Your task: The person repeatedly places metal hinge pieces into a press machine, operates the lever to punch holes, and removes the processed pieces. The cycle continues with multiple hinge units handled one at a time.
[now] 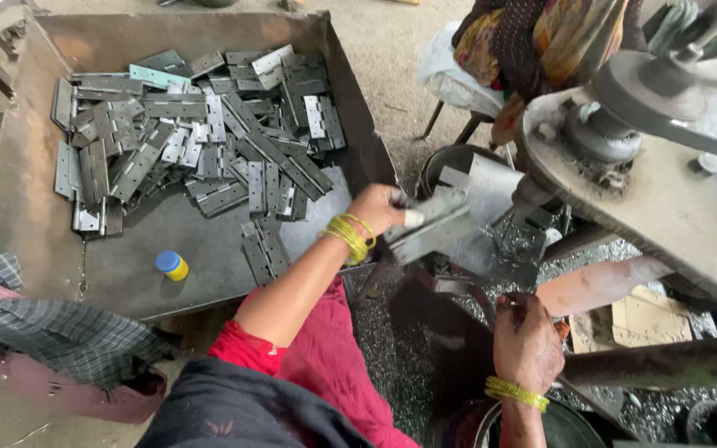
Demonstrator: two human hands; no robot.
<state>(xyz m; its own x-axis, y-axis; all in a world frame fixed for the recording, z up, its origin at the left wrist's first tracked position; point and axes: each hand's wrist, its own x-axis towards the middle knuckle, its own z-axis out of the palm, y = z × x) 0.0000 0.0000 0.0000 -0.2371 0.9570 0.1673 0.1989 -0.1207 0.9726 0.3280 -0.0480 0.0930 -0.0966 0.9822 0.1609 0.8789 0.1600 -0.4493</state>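
Right hand is closed on a dark machine lever; left hand pinches a grey steel hinge strip, long axis toward the press.

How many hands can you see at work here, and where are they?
2. The left hand grips a stack of metal hinge plates beside the tray. The right hand is lower down, closed around a dark handle by the machine. No others show.
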